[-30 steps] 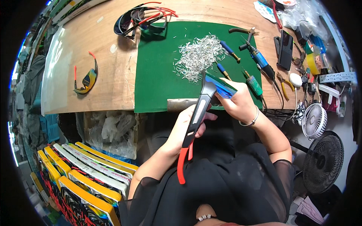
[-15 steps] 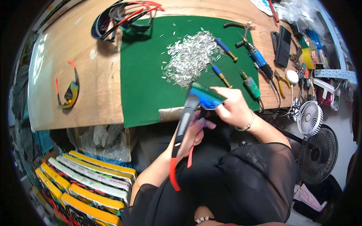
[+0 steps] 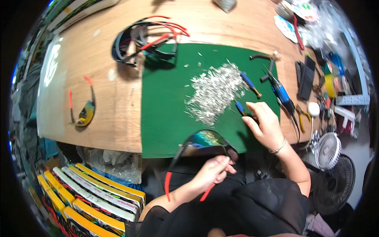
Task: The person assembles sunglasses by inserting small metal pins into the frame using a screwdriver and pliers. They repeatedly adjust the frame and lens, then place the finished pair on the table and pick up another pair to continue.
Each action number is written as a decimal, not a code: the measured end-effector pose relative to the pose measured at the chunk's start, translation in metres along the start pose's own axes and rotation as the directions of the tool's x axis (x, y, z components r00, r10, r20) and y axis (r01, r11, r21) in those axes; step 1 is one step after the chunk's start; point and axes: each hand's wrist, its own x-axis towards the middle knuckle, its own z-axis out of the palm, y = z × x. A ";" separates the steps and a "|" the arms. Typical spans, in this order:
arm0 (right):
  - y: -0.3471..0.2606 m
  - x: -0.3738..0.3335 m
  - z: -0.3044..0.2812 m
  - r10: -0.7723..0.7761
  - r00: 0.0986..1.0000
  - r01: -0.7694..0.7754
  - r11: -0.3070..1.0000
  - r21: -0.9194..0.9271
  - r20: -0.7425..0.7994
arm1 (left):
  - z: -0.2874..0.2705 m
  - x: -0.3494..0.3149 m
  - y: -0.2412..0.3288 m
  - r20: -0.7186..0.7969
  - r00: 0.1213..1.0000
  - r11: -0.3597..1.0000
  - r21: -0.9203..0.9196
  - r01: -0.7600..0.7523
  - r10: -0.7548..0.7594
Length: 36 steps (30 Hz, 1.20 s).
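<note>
Now, wraparound sunglasses (image 3: 202, 139) are held in the left hand (image 3: 213, 172).
Right hand (image 3: 267, 125) half-open beside a blue-handled tool (image 3: 239, 107); the mirrored lens (image 3: 208, 138) is best left untouched.

A light-brown wooden desk (image 3: 114, 122) spans the view, bright glare lying across its left end. Bluish-white light edges the dim far left; at right, pale grey floor (image 3: 358, 147) shows below a light-blue metal frame (image 3: 357, 63).
</note>
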 end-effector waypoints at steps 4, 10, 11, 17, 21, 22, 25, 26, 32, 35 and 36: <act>0.003 0.007 0.043 -0.042 0.997 0.026 0.975 -0.220 -0.068 | 0.003 -0.008 0.014 0.011 0.997 0.992 0.097 -0.078 0.078; -0.001 0.017 0.028 -0.030 0.999 0.034 0.995 0.098 -0.043 | 0.003 -0.008 0.014 0.020 0.991 0.988 0.076 -0.133 0.132; -0.001 0.018 0.029 -0.110 0.992 0.115 0.989 0.095 -0.061 | 0.006 -0.007 0.014 -0.013 0.990 0.986 0.097 -0.138 0.140; -0.014 0.009 0.048 -0.035 0.993 0.060 0.969 -0.238 0.109 | 0.011 -0.005 0.015 -0.060 0.988 0.982 0.128 -0.136 0.145; -0.008 -0.021 0.027 0.056 0.988 -0.040 0.993 -0.113 0.141 | 0.004 -0.002 -0.005 -0.088 0.994 0.997 -0.035 -0.072 0.069; -0.004 -0.023 0.023 0.074 0.991 -0.064 0.994 -0.088 0.109 | 0.005 -0.001 -0.005 -0.089 0.995 0.998 -0.037 -0.057 0.053; 0.006 -0.020 0.011 0.084 0.996 -0.086 0.993 0.077 0.032 | 0.009 0.002 -0.004 -0.095 0.995 0.999 -0.029 -0.025 0.022; 0.009 -0.021 0.011 0.103 0.993 -0.108 0.989 0.105 0.055 | 0.009 0.003 -0.003 -0.099 0.995 1.000 -0.016 -0.023 0.021; 0.018 -0.025 0.023 0.172 0.985 -0.172 0.966 0.193 0.017 | 0.007 0.008 -0.004 -0.110 0.994 0.999 -0.049 -0.008 0.002; 0.015 -0.023 0.022 0.117 0.993 -0.121 0.983 0.138 0.035 | 0.007 0.010 -0.003 -0.099 0.995 0.997 -0.074 0.005 -0.012; 0.015 -0.023 0.021 0.095 0.995 -0.098 0.991 0.092 0.040 | 0.007 0.011 -0.002 -0.093 0.996 0.997 -0.083 0.009 -0.017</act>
